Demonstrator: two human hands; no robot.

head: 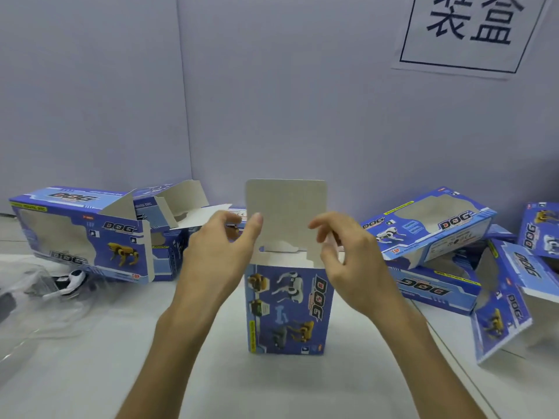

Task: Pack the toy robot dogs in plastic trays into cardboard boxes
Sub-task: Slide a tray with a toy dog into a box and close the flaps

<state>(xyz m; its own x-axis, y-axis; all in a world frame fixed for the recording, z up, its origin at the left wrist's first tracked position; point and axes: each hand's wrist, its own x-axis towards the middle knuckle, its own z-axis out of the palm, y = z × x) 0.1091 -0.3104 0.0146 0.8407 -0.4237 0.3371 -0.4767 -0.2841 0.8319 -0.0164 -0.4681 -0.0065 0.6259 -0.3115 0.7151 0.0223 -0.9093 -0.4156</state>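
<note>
Here, near the table's [90, 373] front edge, our left hand [217, 246] and right hand [341, 255] pinch the raised flap [287, 207] of the box [290, 313], apparently closing it; tucking it in should follow.

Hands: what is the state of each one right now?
Left hand: pinches the top flap at its left edge.
Right hand: pinches the top flap's right edge.

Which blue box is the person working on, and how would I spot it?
Start at the white table below the grey wall. Blue dog boxes lie on their sides left and right; between them one box stands on end. Only it has a plain grey flap sticking straight up, pinched by the left hand and right hand.
</note>
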